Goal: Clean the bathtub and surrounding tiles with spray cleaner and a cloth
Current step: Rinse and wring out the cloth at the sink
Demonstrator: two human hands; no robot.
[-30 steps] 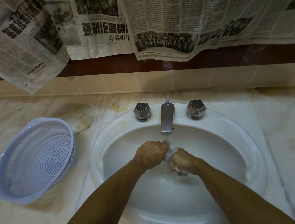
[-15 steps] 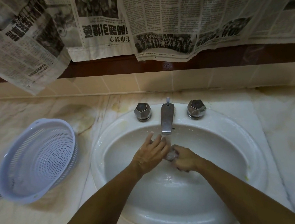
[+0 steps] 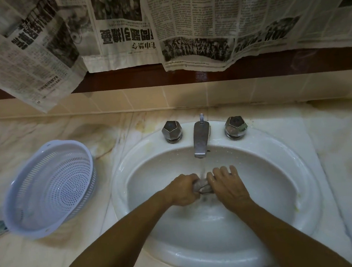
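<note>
Landmark: chrome spout [image 3: 201, 139] at back rim of white oval basin [image 3: 303, 186]. Faceted metal knobs flank it, left [image 3: 171, 131] and right [image 3: 235, 127]. Both hands crowd the bowl just below it. Bare marble counter [image 3: 343, 161] to its right; tilted lavender perforated plastic basket [image 3: 50, 189] blocks its left. Newspaper sheets [image 3: 204, 24] hang above.

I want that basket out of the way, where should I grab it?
Take the lavender basket by its raised far rim, reaching from the left above. It leans tilted on the counter, its open mouth facing you, so that edge is exposed for the fingers.

Glossy white ceramic basin [image 3: 297, 165], shiny metal faucet [image 3: 201, 139], perforated plastic basket [image 3: 48, 187]
</note>
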